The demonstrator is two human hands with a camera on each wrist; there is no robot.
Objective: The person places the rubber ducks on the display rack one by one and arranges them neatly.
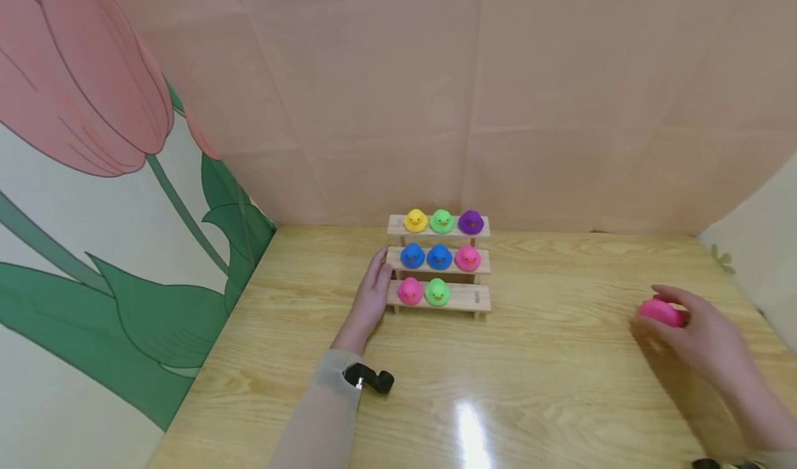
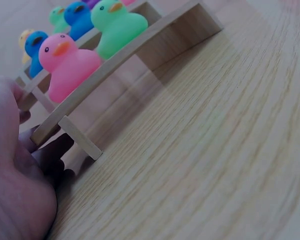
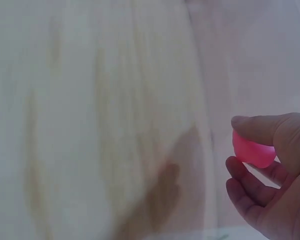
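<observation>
A three-tier wooden rack [image 1: 457, 296] holds several rubber ducks. At its left end, my left hand [image 1: 372, 296] grips the edge, with fingers reaching under the lowest plank [image 2: 102, 75] in the left wrist view. On that lowest tier sit a pink duck [image 1: 410, 291] and a green duck [image 1: 438, 292], with bare wood to their right. Two blue ducks [image 1: 439, 256] and a pink one fill the middle tier. Yellow, green and purple ducks [image 1: 471, 222] line the top. Far to the right, my right hand [image 1: 706, 334] pinches a pink rubber duck [image 3: 255, 151], partly covered by the fingers.
The rack stands on a wood-grain table [image 1: 560, 372], close to the pinkish backdrop [image 1: 560, 109]. A panel with a large tulip print [image 1: 87, 75] borders the left side, and a pale panel [image 1: 766, 241] borders the right.
</observation>
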